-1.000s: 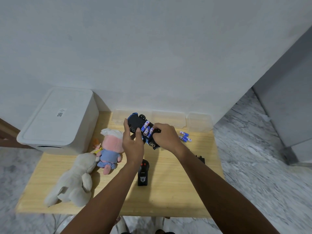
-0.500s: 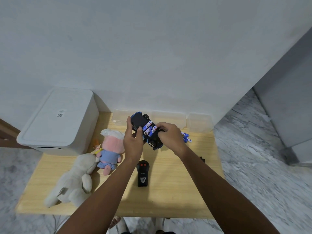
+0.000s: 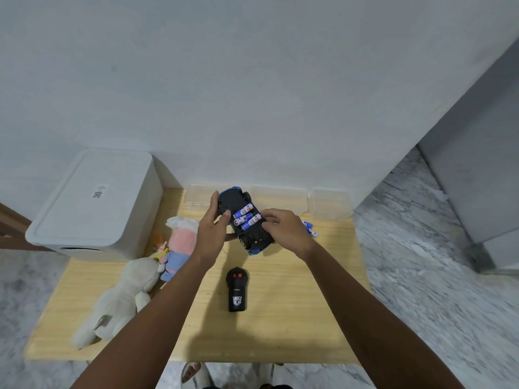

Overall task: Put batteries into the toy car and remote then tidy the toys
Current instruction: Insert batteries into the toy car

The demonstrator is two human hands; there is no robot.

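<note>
A blue toy car (image 3: 234,202) is held upside down above the wooden table (image 3: 295,318), its black underside facing me. Three blue-and-white batteries (image 3: 247,217) lie side by side in its uncovered compartment. My left hand (image 3: 210,234) grips the car's left side, thumb and fingers curled round the body. My right hand (image 3: 280,227) holds the car's right side, fingertips at the battery ends. A black remote (image 3: 237,290) with two red buttons lies on the table below the car. Spare batteries (image 3: 310,228) show just past my right hand.
A white lidded bin (image 3: 92,203) stands at the table's left back corner. A pink-and-blue plush doll (image 3: 179,242) and a white plush animal (image 3: 123,296) lie at the left. Three clear plastic boxes (image 3: 328,203) line the wall. Marble floor surrounds the table.
The car has been lifted slightly and tilted toward me between both hands. My right hand has shifted from over the batteries to the car's right edge, leaving the three batteries in full view.
</note>
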